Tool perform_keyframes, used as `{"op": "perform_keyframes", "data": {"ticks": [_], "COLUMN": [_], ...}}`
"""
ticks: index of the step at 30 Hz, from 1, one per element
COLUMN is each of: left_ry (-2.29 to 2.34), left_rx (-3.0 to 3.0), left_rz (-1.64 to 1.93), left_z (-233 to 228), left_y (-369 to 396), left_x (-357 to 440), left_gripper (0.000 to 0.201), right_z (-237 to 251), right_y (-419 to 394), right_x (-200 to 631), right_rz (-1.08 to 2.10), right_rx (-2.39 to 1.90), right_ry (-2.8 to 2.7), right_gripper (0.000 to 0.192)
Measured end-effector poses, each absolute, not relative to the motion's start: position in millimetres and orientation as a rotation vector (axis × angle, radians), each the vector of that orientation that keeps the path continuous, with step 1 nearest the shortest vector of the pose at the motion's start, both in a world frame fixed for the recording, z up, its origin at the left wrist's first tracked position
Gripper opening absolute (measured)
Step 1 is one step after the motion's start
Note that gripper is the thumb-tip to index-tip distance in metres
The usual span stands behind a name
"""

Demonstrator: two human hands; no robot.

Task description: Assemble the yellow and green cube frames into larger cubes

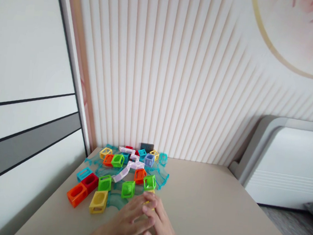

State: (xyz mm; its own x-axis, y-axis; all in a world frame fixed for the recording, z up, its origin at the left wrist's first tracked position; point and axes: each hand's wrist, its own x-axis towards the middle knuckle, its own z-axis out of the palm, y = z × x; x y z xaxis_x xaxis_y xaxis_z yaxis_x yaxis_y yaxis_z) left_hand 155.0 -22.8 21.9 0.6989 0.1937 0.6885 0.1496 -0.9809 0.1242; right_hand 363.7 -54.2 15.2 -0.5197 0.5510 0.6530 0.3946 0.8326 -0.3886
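At the bottom centre of the frame, a person's left hand (128, 218) and right hand (164, 225) meet with loosely bent, overlapping fingertips; the grip is slack, with nothing seen in it. Directly beyond the fingertips, partly hidden by them, is a yellow block (153, 191); its long axis, whether it is touched, and which hand is nearer cannot be told. Just past it stands a green block (149, 182), with a second green block (128, 189) to its left, nearer the left hand. Farther back, mixed blocks and translucent teal pieces surround a jointed lilac strip (136, 165). The bench (209, 206) stretches right to a slanting edge; behind, a ribbed wall (162, 77) bounds its far edge.
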Motion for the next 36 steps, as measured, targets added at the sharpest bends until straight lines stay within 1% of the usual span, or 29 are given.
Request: {"op": "perform_keyframes", "data": {"ticks": [4,7,11,14,17,20,22,24,27,29,30,34,36], "left_ry": [0.247,0.235,0.275,0.274,0.287,0.28,0.258,0.282,0.4,0.433,0.419,0.315,0.314], "left_rx": [2.84,2.828,2.77,2.755,2.755,2.735,2.713,2.69,2.654,2.635,2.633,2.637,2.64], "left_rz": [1.093,1.062,1.051,1.065,1.071,1.06,1.045,1.032,0.984,0.945,0.936,0.992,1.023], "left_z": [18.9,12.1,3.9,0.5,-0.9,-0.4,-0.1,-1.2,-5.0,-6.0,-5.1,7.9,16.4], "left_y": [-23.7,-23.4,-21.0,-18.5,-16.5,-16.0,-16.6,-17.5,-18.3,-18.7,-19.2,-24.5,-28.0], "left_x": [153.0,151.9,152.3,154.5,157.0,159.0,160.3,161.8,163.8,164.1,163.8,161.5,161.2], "left_gripper": [0.077,0.08,0.083,0.084,0.08,0.077,0.079,0.079,0.069,0.065,0.068,0.09,0.093], "right_z": [6.9,6.1,10.0,12.8,13.8,14.6,15.5,15.6,12.7,10.1,9.5,15.9,21.9], "right_y": [-51.9,-47.9,-46.9,-46.0,-42.5,-39.7,-39.9,-41.1,-42.3,-42.3,-42.5,-47.1,-50.8], "right_x": [357.6,352.5,352.5,358.1,365.0,369.9,371.9,373.1,373.9,373.7,373.4,371.3,370.0], "right_rz": [0.307,0.312,0.326,0.263,0.202,0.192,0.197,0.204,0.232,0.25,0.257,0.316,0.355], "right_rx": [-0.604,-0.506,-0.582,-0.578,-0.58,-0.588,-0.58,-0.594,-0.618,-0.611,-0.603,-0.602,-0.618], "right_ry": [-2.171,-2.14,-2.13,-2.16,-2.188,-2.195,-2.195,-2.193,-2.2,-2.195,-2.19,-2.165,-2.164], "right_gripper": [0.06,0.054,0.048,0.05,0.054,0.059,0.062,0.061,0.058,0.06,0.062,0.066,0.069]}}
